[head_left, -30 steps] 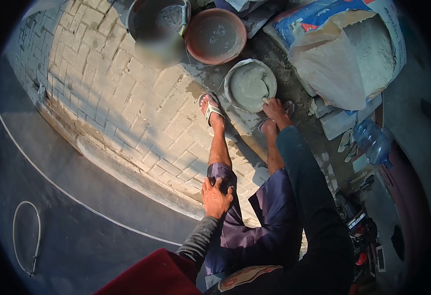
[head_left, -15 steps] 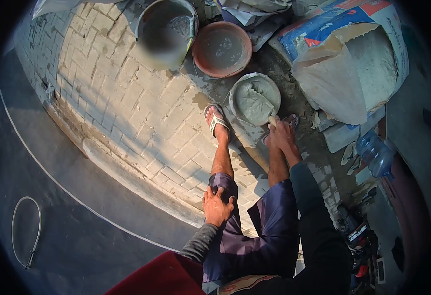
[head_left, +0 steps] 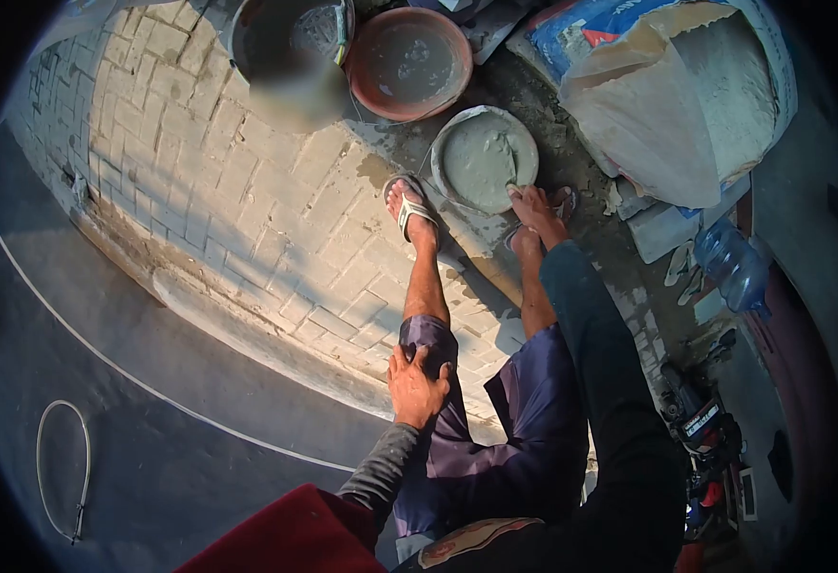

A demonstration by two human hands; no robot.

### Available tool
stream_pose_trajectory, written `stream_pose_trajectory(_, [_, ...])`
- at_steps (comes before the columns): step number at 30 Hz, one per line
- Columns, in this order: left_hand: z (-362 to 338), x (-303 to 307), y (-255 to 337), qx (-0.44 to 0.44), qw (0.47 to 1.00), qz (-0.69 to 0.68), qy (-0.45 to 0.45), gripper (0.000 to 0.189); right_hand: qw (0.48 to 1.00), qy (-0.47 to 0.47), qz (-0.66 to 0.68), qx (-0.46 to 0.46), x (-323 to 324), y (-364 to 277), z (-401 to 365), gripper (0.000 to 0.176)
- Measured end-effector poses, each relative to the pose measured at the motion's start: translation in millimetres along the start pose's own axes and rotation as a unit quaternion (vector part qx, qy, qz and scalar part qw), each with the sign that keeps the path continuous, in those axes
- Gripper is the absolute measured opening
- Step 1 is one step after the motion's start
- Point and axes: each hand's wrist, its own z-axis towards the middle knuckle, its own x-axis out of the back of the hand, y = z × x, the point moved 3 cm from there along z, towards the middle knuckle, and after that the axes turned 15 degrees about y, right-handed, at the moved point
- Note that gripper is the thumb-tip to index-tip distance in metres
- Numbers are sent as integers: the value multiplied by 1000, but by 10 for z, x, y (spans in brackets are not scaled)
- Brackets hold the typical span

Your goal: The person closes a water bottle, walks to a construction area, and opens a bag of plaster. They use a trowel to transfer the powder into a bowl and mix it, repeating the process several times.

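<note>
Here, right hand (head_left: pixel 533 205) touches pan (head_left: pixel 441 143) holding grey paste (head_left: pixel 481 160), probably mortar.

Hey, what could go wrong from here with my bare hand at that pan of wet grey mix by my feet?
The right hand is bare at the edge of the wet grey mix; if that is cement, it may irritate skin.
The pan sits close to the sandalled left foot, so a nudge could slop mix onto bare toes.
The open sack beside it might shed dust.
</note>
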Motion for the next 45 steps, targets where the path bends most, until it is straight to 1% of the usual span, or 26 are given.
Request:
stream_pose_trajectory(1, [5, 5, -1, 0, 1000, 1, -2, 60, 995, -48, 70, -54, -15, -28, -39, 48])
stream_pose_trajectory(5, [12, 46, 23, -9, 1000, 3, 19, 59, 987, -141, 44, -71, 242, -282, -186, 52])
stream_pose_trajectory(7, [20, 72, -2, -11, 1000, 1, 15, 59, 971, -205, 110, -52, 338, -356, -273, 52])
stream_pose_trajectory(8, [25, 77, -5, -15, 1000, 8, 23, 59, 972, -203, 112, -50, 238, -290, -305, 52])
stream_pose_trajectory(10, [25, 53, 24, -20, 999, 11, 30, 59, 997, -26, 38, 56, 228, -270, -373, 52])
stream_pose_trajectory(12, [47, 48, 3, -11, 1000, 13, 8, 59, 998, -47, 0, 31, 310, -249, -304, 52])
stream_pose_trajectory(15, [34, 65, 9, -16, 1000, 4, 20, 58, 999, 7, 43, 19, 295, -378, -265, 55])
stream_pose_trajectory(16, [28, 32, 14, -13, 1000, 3, 20, 58, 999, 5, 42, 21, 374, -439, -229, 55])
stream_pose_trajectory(18, [33, 16, -32, -27, 999, 9, 23, 57, 991, -116, 53, -48, 509, -550, -157, 57])
stream_pose_trajectory(20, [-13, 28, -77, -16, 1000, 7, 19, 57, 972, -177, 115, -106, 61, -269, -60, 64])
stream_pose_trajectory(21, [11, 13, -37, -10, 1000, -4, 22, 57, 987, -144, 50, -45, -6, -323, -98, 65])
stream_pose_trajectory(23, [23, 45, 64, -1, 1000, -8, 1, 57, 992, -123, -26, -16, 69, -416, -138, 61])
stream_pose_trajectory(24, [17, 78, 43, 9, 1000, -3, -20, 58, 992, -124, -24, -23, 185, -407, -133, 61])
stream_pose_trajectory(26, [-18, 18, -40, 0, 1000, -2, 1, 57, 970, -180, 126, -101, 327, -387, -47, 51])
stream_pose_trajectory(28, [-20, -9, -33, -10, 1000, -9, 23, 57, 977, -155, 134, -60, 126, -343, -60, 47])
stream_pose_trajectory(29, [-30, 40, -2, -8, 1000, -12, 15, 56, 994, -74, 78, 0, 184, -458, -167, 47])
stream_pose_trajectory(31, [-6, 32, 11, -12, 1000, -15, 10, 56, 985, -136, 104, -36, 523, -596, -272, 47])
stream_pose_trajectory(34, [-20, -19, -44, -34, 998, -2, 56, 55, 972, -147, 147, -108, 359, -448, -97, 51])
stream_pose_trajectory(35, [-11, 5, -19, -28, 998, -3, 51, 55, 995, -6, 73, -61, 5, -291, -21, 52])
stream_pose_trajectory(36, [-30, 8, -4, -24, 999, -2, 41, 55, 995, -5, 71, -65, 62, -271, -12, 52])
stream_pose_trajectory(38, [-46, -34, -19, -38, 998, 6, 48, 54, 984, -174, 48, -3, 253, -425, 1, 54])
stream_pose_trajectory(39, [-38, -36, -35, -41, 997, 9, 61, 54, 961, -268, 20, -64, 456, -543, 33, 56])
stream_pose_trajectory(40, [-40, -13, -31, -37, 997, 10, 63, 54, 960, -271, 19, -60, 364, -560, 0, 56])
stream_pose_trajectory(42, [-35, 12, 28, -26, 999, 8, 44, 53, 981, -101, 106, -128, 41, -365, -36, 56])
stream_pose_trajectory(44, [-52, -5, 53, -27, 999, 5, 41, 53, 998, -51, 16, -36, 121, -465, -56, 57])
stream_pose_trajectory(45, [-34, 9, 41, -24, 999, 3, 45, 52, 988, -152, 12, -30, 230, -432, 23, 57])
